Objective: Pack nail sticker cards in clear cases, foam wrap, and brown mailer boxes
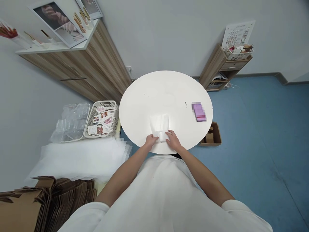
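A thin white packing sheet (159,121) lies near the front edge of the round white table (169,83), with its near part folded over into a bundle. My left hand (151,141) grips the left side of the fold, the thumb resting on top. At the right side of the fold, my right hand (172,140) holds the sheet with bent fingers and thumb. Whatever may lie inside the fold is hidden.
A blurred purple item (199,111) lies on the table's right side. Left of the table are a basket of printed cards (101,120), clear plastic packs (72,120), stacked white sheets (82,158) and flattened cardboard (48,203). A brown box (212,135) stands on the floor at right.
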Demonstrator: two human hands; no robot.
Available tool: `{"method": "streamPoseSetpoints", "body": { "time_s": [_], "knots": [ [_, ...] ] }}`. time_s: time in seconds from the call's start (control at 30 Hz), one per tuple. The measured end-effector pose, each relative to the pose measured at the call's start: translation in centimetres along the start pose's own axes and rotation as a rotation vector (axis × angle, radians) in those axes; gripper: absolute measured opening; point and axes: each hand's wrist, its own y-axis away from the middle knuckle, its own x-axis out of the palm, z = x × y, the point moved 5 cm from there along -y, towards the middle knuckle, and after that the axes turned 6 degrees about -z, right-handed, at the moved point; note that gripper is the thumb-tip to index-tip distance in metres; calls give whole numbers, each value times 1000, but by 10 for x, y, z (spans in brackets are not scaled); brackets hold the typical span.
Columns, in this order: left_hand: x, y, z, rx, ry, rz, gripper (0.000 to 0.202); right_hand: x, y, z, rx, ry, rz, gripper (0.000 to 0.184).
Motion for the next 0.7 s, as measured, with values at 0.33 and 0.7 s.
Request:
{"method": "streamPoseSetpoints", "body": {
  "time_s": [0.33,0.7],
  "knots": [
    [14,23,-34,318,-276,20,12,0,0,6,-51,-18,-52,49],
    [40,51,-37,626,-457,151,46,-2,-9,3,200,-187,-83,35]
  ]
}}
